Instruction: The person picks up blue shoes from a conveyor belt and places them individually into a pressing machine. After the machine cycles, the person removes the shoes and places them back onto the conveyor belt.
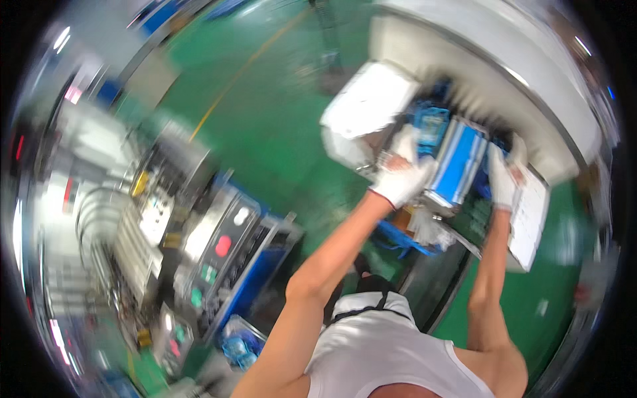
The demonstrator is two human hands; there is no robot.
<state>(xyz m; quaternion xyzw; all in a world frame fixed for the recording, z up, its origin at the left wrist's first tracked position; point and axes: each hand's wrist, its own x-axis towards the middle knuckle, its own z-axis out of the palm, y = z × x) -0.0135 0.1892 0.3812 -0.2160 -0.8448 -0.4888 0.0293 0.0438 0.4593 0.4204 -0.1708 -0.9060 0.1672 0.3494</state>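
Note:
A blue-and-silver block [460,162], long and box-shaped, sits between my two hands, right of centre. My left hand [405,174], in a white glove, is closed against its left side, thumb toward the block and fingers pointing away from me. On the opposite side my right hand [507,174], also gloved in white, is closed along the right edge. Motion smears the fingertips, and the block's underside is hidden. Beyond my left hand lies a light-blue piece [431,125]; dark and blue shapes around the block are too blurred to name.
A pale machine housing [491,60] with a fringed opening curves behind the block. White panels flank it at left [368,99] and right [529,225]. A dark belt-like surface [434,285] runs toward me. At left stands a control box [222,242] with coloured buttons, beside metal machinery [136,232].

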